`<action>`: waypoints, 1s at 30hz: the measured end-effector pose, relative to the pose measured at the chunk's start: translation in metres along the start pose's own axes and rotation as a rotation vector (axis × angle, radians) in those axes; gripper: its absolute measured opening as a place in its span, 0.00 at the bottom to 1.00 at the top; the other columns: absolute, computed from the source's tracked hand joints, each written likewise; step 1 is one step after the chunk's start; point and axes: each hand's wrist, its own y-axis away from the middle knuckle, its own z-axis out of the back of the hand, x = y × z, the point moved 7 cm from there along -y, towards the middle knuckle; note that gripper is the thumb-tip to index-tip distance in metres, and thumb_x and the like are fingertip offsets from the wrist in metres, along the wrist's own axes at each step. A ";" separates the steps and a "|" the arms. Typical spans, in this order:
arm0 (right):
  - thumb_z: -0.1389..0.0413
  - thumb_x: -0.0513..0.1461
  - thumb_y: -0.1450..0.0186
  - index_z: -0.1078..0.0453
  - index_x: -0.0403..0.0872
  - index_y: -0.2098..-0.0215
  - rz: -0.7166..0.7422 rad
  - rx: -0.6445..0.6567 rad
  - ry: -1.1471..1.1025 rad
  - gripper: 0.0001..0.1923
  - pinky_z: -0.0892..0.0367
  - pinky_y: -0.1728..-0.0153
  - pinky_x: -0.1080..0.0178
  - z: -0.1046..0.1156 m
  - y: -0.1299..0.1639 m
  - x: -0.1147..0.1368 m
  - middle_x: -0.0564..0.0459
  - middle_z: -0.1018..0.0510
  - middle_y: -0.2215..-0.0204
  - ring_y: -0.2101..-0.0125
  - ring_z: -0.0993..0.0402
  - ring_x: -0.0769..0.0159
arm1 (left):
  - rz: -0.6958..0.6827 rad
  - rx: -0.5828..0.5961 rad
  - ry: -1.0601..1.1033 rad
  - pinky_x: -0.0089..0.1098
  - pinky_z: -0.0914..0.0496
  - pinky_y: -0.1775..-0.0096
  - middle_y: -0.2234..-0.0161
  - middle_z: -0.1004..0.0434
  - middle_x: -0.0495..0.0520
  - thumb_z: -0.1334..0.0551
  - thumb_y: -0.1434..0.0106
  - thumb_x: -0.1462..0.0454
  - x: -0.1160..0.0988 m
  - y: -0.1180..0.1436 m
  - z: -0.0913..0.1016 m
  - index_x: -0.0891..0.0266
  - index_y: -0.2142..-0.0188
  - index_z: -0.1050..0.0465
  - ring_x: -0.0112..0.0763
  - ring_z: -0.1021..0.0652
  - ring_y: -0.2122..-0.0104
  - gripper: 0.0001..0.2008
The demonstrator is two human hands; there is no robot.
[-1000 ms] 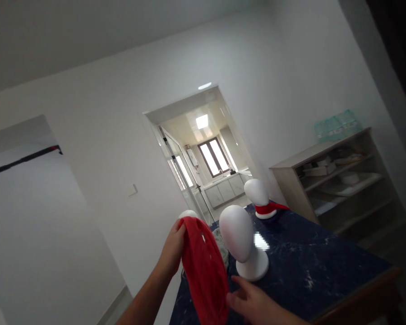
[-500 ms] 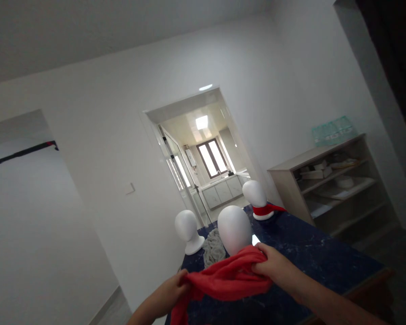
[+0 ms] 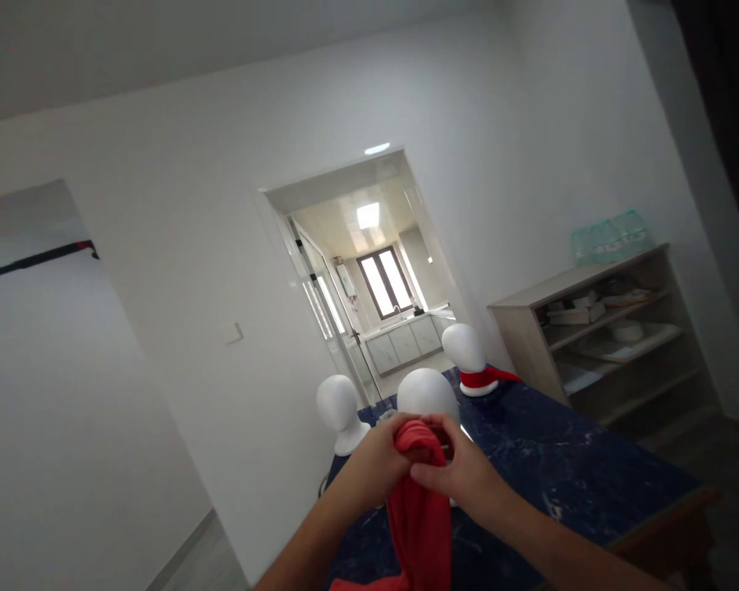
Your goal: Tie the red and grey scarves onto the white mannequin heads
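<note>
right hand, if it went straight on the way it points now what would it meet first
The right hand points left, fingers closed on the red scarf, so it would first press into the left hand gripping the same bunch; depth is hard to judge.

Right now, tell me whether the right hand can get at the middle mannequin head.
Probably yes: the right hand is just in front of the middle head, but both hands are gripping the red scarf, so it isn't free.
</note>
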 end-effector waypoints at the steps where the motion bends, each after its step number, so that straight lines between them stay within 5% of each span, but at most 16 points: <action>1: 0.27 0.41 0.47 0.30 0.51 0.42 -0.004 0.025 -0.051 0.36 0.27 0.52 0.58 -0.003 0.005 -0.003 0.51 0.18 0.50 0.52 0.22 0.55 | 0.000 0.002 -0.022 0.41 0.27 0.46 0.48 0.16 0.55 0.33 0.42 0.64 -0.004 -0.002 0.003 0.57 0.41 0.22 0.49 0.19 0.51 0.27; 6: 0.31 0.46 0.40 0.20 0.45 0.58 -0.094 0.119 -0.126 0.16 0.27 0.57 0.58 -0.005 0.017 -0.009 0.51 0.14 0.61 0.58 0.20 0.52 | -0.026 0.019 -0.120 0.39 0.27 0.50 0.51 0.15 0.53 0.36 0.42 0.65 -0.031 -0.006 0.016 0.55 0.48 0.18 0.48 0.18 0.53 0.22; 11: 0.32 0.47 0.39 0.19 0.47 0.51 -0.216 0.060 -0.344 0.20 0.28 0.51 0.57 0.019 0.014 -0.012 0.50 0.14 0.57 0.53 0.20 0.53 | -0.023 0.073 -0.145 0.35 0.27 0.60 0.59 0.13 0.52 0.40 0.42 0.66 -0.040 -0.001 0.032 0.57 0.52 0.17 0.44 0.17 0.61 0.20; 14: 0.32 0.44 0.40 0.20 0.47 0.49 -0.227 0.067 -0.419 0.21 0.28 0.54 0.59 0.022 0.012 -0.013 0.51 0.15 0.60 0.58 0.20 0.58 | 0.000 0.106 -0.135 0.34 0.26 0.60 0.59 0.14 0.53 0.40 0.41 0.65 -0.043 -0.001 0.035 0.59 0.51 0.18 0.43 0.18 0.61 0.19; 18: 0.30 0.46 0.41 0.22 0.45 0.51 -0.186 0.270 -0.290 0.23 0.35 0.69 0.66 0.015 0.013 -0.006 0.56 0.20 0.69 0.72 0.30 0.69 | 0.021 0.185 -0.112 0.36 0.26 0.53 0.53 0.15 0.54 0.39 0.39 0.65 -0.053 -0.002 0.031 0.59 0.47 0.20 0.41 0.18 0.57 0.20; 23: 0.26 0.42 0.48 0.23 0.44 0.68 -0.185 0.585 0.040 0.15 0.45 0.73 0.69 0.020 0.017 -0.008 0.62 0.31 0.77 0.75 0.42 0.74 | 0.045 0.369 -0.113 0.39 0.28 0.46 0.50 0.16 0.54 0.37 0.35 0.63 -0.059 -0.001 0.024 0.57 0.47 0.19 0.43 0.19 0.51 0.18; 27: 0.34 0.42 0.39 0.22 0.44 0.68 -0.181 0.561 0.081 0.09 0.44 0.72 0.68 0.032 0.013 -0.011 0.61 0.31 0.78 0.76 0.40 0.73 | 0.060 0.473 0.204 0.38 0.28 0.46 0.48 0.17 0.56 0.34 0.36 0.65 -0.053 0.001 0.016 0.59 0.44 0.21 0.42 0.19 0.50 0.20; 30: 0.32 0.45 0.40 0.21 0.44 0.62 -0.187 0.500 -0.095 0.13 0.36 0.67 0.67 0.027 0.014 -0.008 0.57 0.23 0.72 0.71 0.30 0.69 | 0.081 0.448 0.620 0.34 0.24 0.54 0.53 0.17 0.57 0.33 0.35 0.64 -0.048 -0.003 0.005 0.59 0.38 0.28 0.36 0.17 0.59 0.25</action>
